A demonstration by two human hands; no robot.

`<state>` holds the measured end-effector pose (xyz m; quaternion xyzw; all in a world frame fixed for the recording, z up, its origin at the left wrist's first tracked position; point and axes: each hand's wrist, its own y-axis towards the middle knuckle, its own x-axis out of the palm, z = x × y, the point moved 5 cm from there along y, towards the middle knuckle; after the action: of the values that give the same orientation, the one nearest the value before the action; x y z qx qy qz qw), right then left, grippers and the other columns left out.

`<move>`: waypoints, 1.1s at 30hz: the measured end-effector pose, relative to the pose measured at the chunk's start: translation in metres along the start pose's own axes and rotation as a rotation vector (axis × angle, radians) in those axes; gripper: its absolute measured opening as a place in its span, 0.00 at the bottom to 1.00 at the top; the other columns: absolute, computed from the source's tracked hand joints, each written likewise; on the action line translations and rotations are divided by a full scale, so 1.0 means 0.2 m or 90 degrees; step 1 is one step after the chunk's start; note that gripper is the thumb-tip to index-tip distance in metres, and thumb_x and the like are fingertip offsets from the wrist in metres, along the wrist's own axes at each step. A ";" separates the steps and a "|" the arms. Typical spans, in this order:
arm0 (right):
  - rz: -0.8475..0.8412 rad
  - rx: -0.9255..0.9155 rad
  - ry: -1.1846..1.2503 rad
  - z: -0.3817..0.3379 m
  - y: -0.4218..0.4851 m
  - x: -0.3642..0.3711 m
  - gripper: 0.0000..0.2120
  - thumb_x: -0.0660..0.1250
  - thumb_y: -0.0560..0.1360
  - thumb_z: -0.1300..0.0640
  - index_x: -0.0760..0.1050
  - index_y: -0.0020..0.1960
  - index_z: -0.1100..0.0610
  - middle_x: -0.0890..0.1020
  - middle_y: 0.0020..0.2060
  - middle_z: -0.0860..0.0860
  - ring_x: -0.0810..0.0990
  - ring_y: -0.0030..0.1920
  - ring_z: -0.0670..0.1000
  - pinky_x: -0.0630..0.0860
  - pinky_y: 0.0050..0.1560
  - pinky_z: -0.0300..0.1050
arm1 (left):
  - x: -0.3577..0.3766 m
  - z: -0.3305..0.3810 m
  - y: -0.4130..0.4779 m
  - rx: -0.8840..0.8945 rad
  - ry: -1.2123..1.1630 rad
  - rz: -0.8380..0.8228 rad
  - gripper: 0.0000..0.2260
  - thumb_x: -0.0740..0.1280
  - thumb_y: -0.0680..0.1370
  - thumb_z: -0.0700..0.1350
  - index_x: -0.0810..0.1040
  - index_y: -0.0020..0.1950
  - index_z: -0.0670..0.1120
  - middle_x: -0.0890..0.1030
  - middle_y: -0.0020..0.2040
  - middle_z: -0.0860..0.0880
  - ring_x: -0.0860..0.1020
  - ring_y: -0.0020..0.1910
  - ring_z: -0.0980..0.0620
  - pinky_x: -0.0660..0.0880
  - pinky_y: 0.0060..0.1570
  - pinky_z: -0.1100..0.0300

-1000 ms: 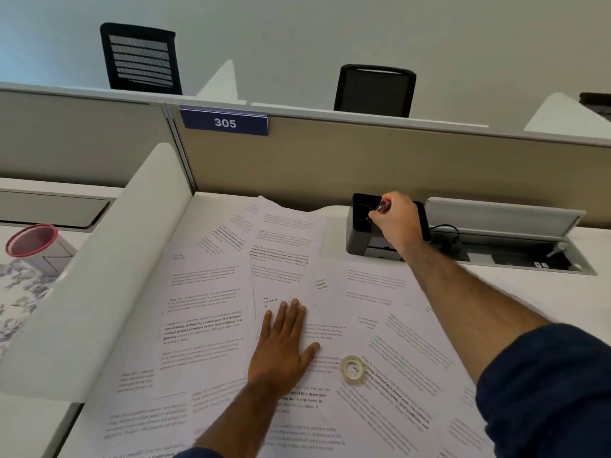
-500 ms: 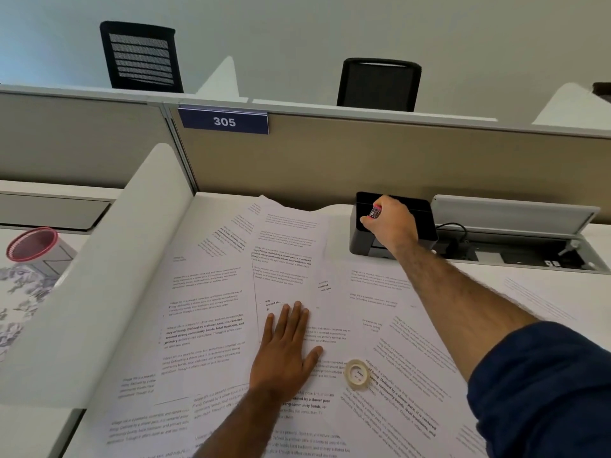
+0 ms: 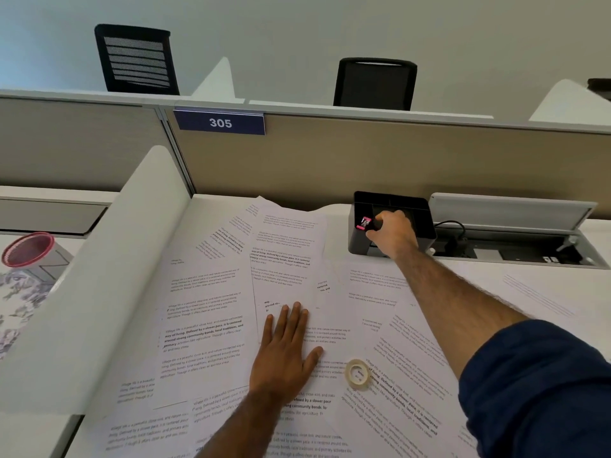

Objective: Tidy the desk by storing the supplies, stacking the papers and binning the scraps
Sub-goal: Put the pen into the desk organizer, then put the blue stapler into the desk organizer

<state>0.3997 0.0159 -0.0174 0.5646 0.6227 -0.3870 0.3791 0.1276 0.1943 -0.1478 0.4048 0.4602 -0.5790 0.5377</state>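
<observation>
Printed papers point(image 3: 211, 305) lie scattered and overlapping across the white desk. My left hand point(image 3: 284, 352) rests flat on them, palm down, fingers spread. My right hand point(image 3: 391, 234) reaches over the black desk organizer point(image 3: 358, 241) at the back and pinches a small pink-and-black item point(image 3: 364, 223) at the organizer's left compartment. A roll of clear tape point(image 3: 358, 374) lies on the papers just right of my left hand.
A beige partition with a "305" sign point(image 3: 220, 122) closes the back. An open cable tray point(image 3: 515, 246) with a cord sits right of the organizer. A white curved divider point(image 3: 109, 279) bounds the left; beyond it stands a red-rimmed bin point(image 3: 29, 249) beside shredded scraps point(image 3: 16, 302).
My right hand has lowered the small pink item from above the organizer down to its left compartment. My left hand has stayed flat on the papers.
</observation>
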 end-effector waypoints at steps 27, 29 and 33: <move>-0.005 0.078 -0.081 0.82 -1.46 -0.03 0.20 0.62 0.81 0.48 0.71 0.70 0.53 0.74 0.68 0.51 0.70 0.69 0.51 0.69 0.69 0.46 | -0.09 0.53 -0.15 0.079 -0.054 -0.045 0.43 0.23 0.71 0.74 0.28 0.80 0.50 0.24 0.79 0.52 0.27 0.79 0.50 0.31 0.79 0.46; 0.000 0.090 -0.070 0.91 -1.49 -0.08 0.20 0.62 0.81 0.48 0.71 0.70 0.53 0.74 0.69 0.51 0.70 0.69 0.51 0.69 0.69 0.46 | -0.07 0.70 -0.18 0.110 -0.042 -0.046 0.43 0.22 0.71 0.74 0.27 0.80 0.51 0.24 0.79 0.53 0.26 0.79 0.50 0.31 0.79 0.47; 0.017 0.095 -0.064 1.10 -1.53 -0.18 0.19 0.64 0.79 0.50 0.74 0.68 0.56 0.77 0.66 0.52 0.73 0.67 0.52 0.70 0.68 0.45 | 0.02 1.00 -0.21 0.160 -0.035 -0.059 0.40 0.26 0.74 0.73 0.28 0.80 0.51 0.23 0.78 0.53 0.26 0.79 0.50 0.30 0.78 0.48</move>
<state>0.1043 -0.2187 -0.0601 0.5793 0.5648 -0.4553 0.3715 0.0911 -0.0006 -0.0985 0.4308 0.3875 -0.6673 0.4680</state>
